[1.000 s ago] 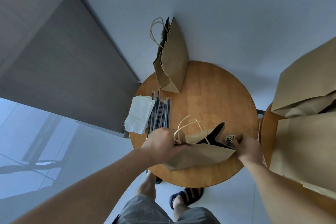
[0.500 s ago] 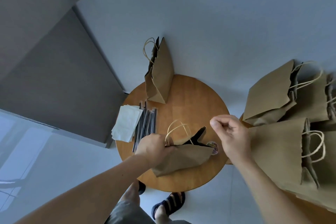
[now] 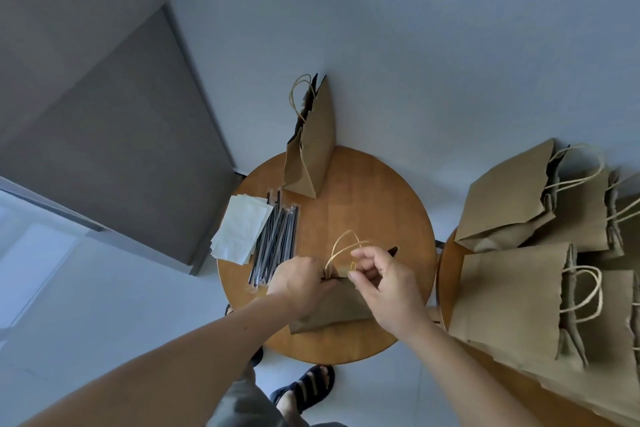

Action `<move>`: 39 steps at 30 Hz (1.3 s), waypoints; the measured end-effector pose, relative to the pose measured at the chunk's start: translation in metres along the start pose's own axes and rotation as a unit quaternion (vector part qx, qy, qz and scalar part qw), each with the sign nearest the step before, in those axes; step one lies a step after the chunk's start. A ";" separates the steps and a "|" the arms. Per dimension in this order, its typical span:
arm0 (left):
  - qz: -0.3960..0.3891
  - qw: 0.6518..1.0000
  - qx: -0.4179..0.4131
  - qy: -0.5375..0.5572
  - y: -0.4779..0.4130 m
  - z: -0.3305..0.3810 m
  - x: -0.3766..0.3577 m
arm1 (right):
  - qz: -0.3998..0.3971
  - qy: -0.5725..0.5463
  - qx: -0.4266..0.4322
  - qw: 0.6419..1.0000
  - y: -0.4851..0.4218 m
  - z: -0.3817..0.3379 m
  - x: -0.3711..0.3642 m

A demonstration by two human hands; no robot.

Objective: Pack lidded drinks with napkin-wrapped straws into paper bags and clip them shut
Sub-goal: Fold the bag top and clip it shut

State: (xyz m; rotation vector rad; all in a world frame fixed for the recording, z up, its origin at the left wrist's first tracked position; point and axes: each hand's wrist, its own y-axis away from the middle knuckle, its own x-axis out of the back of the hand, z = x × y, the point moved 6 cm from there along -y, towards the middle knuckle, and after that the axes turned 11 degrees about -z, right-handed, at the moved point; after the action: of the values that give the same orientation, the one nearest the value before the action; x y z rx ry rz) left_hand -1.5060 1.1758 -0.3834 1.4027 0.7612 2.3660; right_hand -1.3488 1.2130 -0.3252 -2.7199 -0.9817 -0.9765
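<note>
- The paper bag (image 3: pixel 332 312) stands on the near part of the round wooden surface (image 3: pixel 374 218), between the two hands, and both touch its top.
- The left hand (image 3: pixel 298 282) has its fingers curled tight round the left end of the bag's closed top edge.
- The right hand (image 3: pixel 384 288) pinches a small yellow clip (image 3: pixel 353 266) between thumb and forefinger, right at the top edge just beside the left hand. Its other fingers are loosely bent.
- The bag's top edge runs left to right, and its right corner gapes dark. Its base lies toward the person, and the twine handles (image 3: pixel 343 248) loop up and away.
- Both forearms reach in from below, converging on the bag, backs of the hands up.
- Black straws (image 3: pixel 277 239) and white napkins (image 3: pixel 242 230) lie left of the bag.
</note>
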 end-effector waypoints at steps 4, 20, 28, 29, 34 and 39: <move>0.020 0.999 -0.047 -0.001 0.000 -0.002 0.002 | -0.021 0.081 0.055 0.995 -0.010 -0.001 -0.010; 0.064 0.989 -0.130 -0.017 0.005 0.004 0.006 | -0.057 0.137 0.042 0.988 -0.028 -0.006 -0.003; 0.066 0.988 -0.136 -0.011 0.004 0.006 0.006 | -0.121 0.159 0.021 0.980 -0.030 0.003 -0.004; 0.068 0.988 -0.138 -0.011 0.003 0.006 0.006 | -0.113 0.172 0.031 0.978 -0.030 0.001 -0.004; 0.075 0.986 -0.151 -0.022 0.005 0.008 0.010 | -0.087 0.204 0.089 0.971 -0.027 -0.004 -0.006; 0.094 0.983 -0.160 -0.006 0.009 0.008 0.011 | -0.114 0.273 0.077 0.952 -0.028 0.001 -0.013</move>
State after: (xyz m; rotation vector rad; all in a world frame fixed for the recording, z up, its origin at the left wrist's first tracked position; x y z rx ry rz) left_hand -1.5040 1.1761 -0.3669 1.3986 0.2353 2.4766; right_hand -1.3726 1.2278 -0.3376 -2.0546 -1.1980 -1.5049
